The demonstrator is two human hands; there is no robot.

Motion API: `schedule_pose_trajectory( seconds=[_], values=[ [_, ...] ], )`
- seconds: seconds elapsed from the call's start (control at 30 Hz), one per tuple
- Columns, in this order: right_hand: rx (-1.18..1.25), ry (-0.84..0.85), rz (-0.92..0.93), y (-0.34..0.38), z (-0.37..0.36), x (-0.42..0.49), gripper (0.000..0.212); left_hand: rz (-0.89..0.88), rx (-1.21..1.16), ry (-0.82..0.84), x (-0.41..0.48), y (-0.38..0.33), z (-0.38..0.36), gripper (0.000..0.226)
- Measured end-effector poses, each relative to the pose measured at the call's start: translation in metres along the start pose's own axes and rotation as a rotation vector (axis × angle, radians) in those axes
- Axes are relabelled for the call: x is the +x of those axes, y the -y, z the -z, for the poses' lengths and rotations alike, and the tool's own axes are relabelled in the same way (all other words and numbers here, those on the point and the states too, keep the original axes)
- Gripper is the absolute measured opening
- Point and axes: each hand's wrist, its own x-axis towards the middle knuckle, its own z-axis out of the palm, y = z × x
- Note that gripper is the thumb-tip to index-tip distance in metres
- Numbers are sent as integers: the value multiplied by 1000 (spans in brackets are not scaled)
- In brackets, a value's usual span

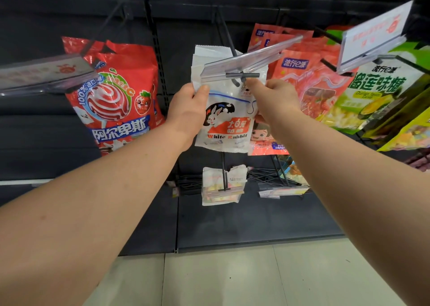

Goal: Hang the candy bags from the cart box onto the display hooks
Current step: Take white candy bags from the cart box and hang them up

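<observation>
Head view: mid-hang, white candy bag [226,121] held at the tip of the hook [242,75]. Pinched at upper left by the left hand [188,105], at top by the right hand [277,96]. Next, likely: threading its hole onto the hook.

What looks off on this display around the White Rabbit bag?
The clear tag holder on the middle hook slants steeply, right end high, and seems to hold no label. Below, a small white bag on a lower hook has a crumpled top edge. Nothing looks spilled.
</observation>
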Motion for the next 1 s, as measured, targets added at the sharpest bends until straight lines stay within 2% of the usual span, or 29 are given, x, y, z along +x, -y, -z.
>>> schedule_pose_trajectory(
  seconds=[0.13,0.23,0.3,0.37,0.43,0.57,0.7,0.8,1.0],
  values=[
    [-6,8,5,1,3,-5,38,33,-19,-13,-3,2,0,20],
    [-24,25,51,-4,4,-10,38,71,-18,-109,-7,6,3,46],
    [-59,13,86,-6,7,-15,34,70,27,-158,-9,5,4,40],
    [-111,-6,111,-6,13,-21,40,47,134,-189,-13,6,5,33],
    [-218,2,140,-8,22,-29,49,3,273,-194,-23,3,8,37],
    [-579,86,221,-15,40,-49,54,-64,694,-60,-50,-1,21,56],
    [-987,248,324,-12,56,-80,62,-137,1150,53,-87,-12,32,73],
    [-1149,328,400,-6,66,-106,65,-94,1256,102,-118,-22,39,76],
    [-1208,436,511,4,71,-149,63,15,1324,109,-183,-35,59,77]
  ],
)
